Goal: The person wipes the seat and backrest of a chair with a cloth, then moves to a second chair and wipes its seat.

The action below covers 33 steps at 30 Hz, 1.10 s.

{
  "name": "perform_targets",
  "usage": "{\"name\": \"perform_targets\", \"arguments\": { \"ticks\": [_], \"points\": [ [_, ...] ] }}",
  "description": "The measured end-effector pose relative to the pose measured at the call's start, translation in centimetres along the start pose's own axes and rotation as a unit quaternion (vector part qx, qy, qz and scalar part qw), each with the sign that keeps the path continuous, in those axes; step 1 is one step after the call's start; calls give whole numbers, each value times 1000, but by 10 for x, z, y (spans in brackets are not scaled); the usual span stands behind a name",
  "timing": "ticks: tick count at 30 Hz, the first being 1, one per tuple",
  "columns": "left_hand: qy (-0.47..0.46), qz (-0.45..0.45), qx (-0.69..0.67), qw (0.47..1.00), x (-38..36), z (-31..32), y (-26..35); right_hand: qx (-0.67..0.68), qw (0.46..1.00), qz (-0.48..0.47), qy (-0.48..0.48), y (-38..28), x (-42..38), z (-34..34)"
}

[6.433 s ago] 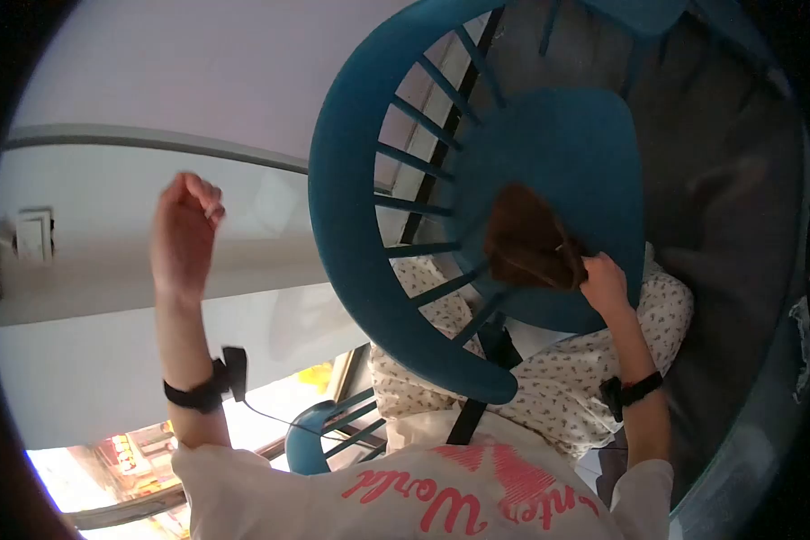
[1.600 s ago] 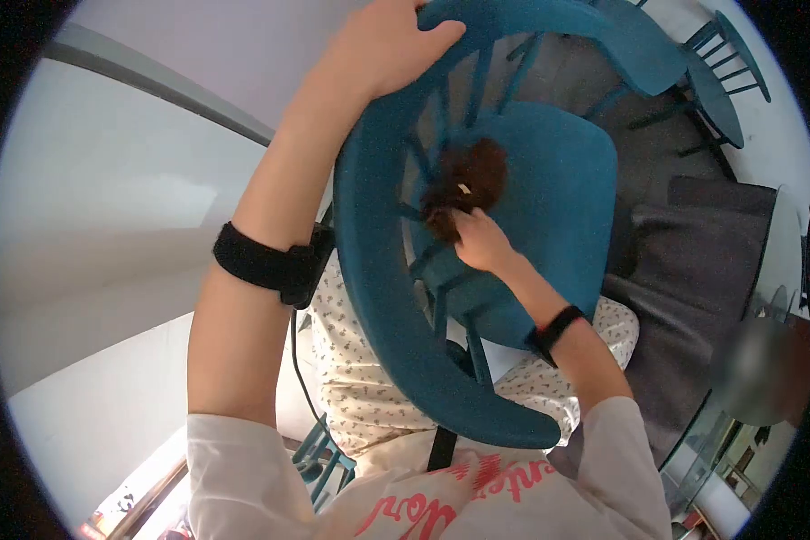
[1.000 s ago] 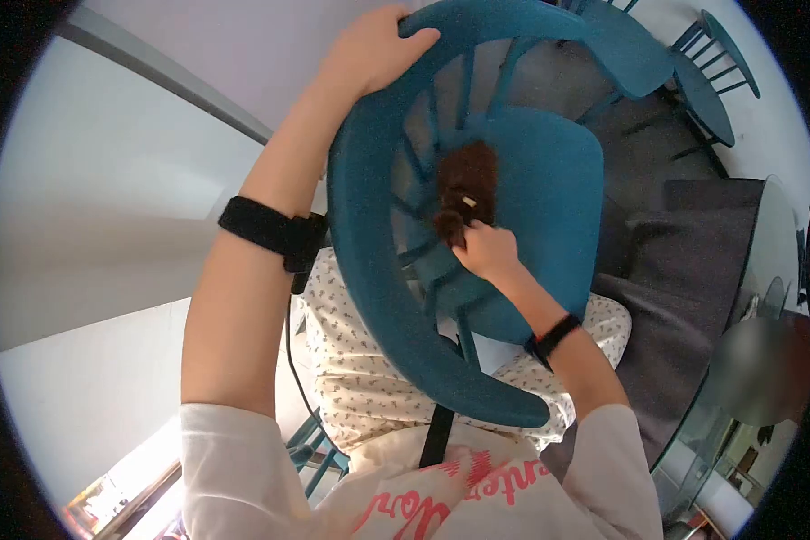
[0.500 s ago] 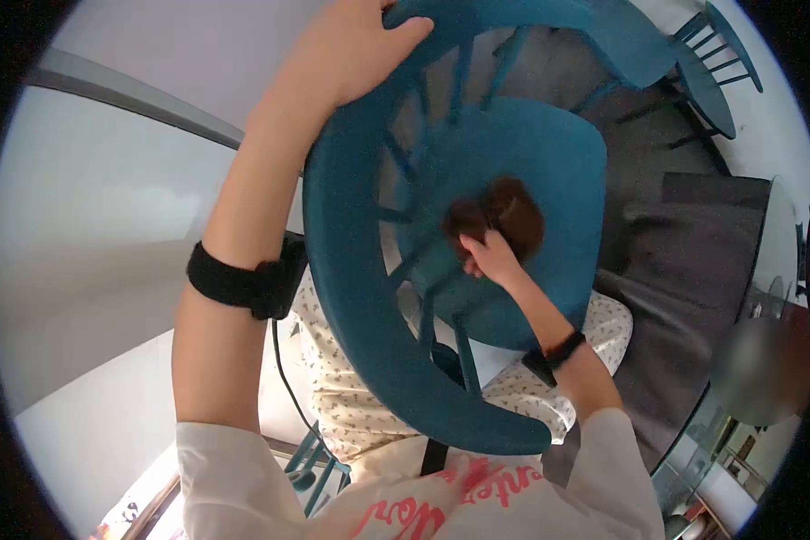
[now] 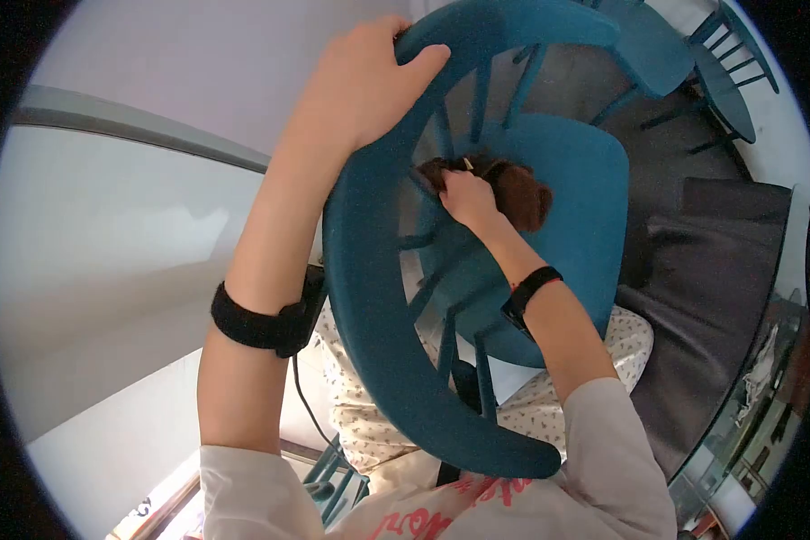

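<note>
A blue wooden chair (image 5: 578, 261) with a curved back rail and spindles fills the middle of the head view. My left hand (image 5: 369, 85) grips the upper left of that rail, its thumb lying over the top and the other fingers hidden behind. Over the seat, my right hand (image 5: 468, 196) is closed on a dark brown furry thing (image 5: 522, 193), whose exact kind I cannot tell. This thing lies against the seat close to the spindles, and a small pale bit shows on its upper side.
More blue chairs (image 5: 652, 54) stand at the upper right. Dark grey cloth (image 5: 702, 297) hangs or lies on the right, beside a glass surface (image 5: 738, 450). A pale wall panel (image 5: 117, 252) runs along the left, and a black cable (image 5: 306, 396) hangs from my left forearm strap.
My right hand has moved up and left across the seat with the brown furry thing, toward the spindles. The left hand keeps its hold on the rail; the whole view has shifted slightly.
</note>
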<state>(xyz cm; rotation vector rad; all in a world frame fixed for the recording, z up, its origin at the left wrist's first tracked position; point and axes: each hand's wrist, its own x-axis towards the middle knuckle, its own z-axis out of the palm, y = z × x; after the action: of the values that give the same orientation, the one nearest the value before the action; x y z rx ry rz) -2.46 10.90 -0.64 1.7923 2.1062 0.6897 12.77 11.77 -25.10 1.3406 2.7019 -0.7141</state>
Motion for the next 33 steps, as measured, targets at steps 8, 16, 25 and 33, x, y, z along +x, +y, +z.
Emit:
{"name": "perform_targets", "arguments": {
  "ticks": [8, 16, 25, 33],
  "points": [
    [34, 1, 7, 999, 4, 9, -6, 84, 995, 56, -18, 25, -89, -3],
    [68, 18, -1, 997, 10, 12, -12, 268, 951, 49, 144, 25, -130, -51],
    [71, 17, -14, 997, 5, 7, -4, 445, 859, -98, 233, -35, -32, -129],
    [35, -1, -53, 998, 5, 17, -12, 293, 914, -46, 277, -34, 25, -100]
  ]
}}
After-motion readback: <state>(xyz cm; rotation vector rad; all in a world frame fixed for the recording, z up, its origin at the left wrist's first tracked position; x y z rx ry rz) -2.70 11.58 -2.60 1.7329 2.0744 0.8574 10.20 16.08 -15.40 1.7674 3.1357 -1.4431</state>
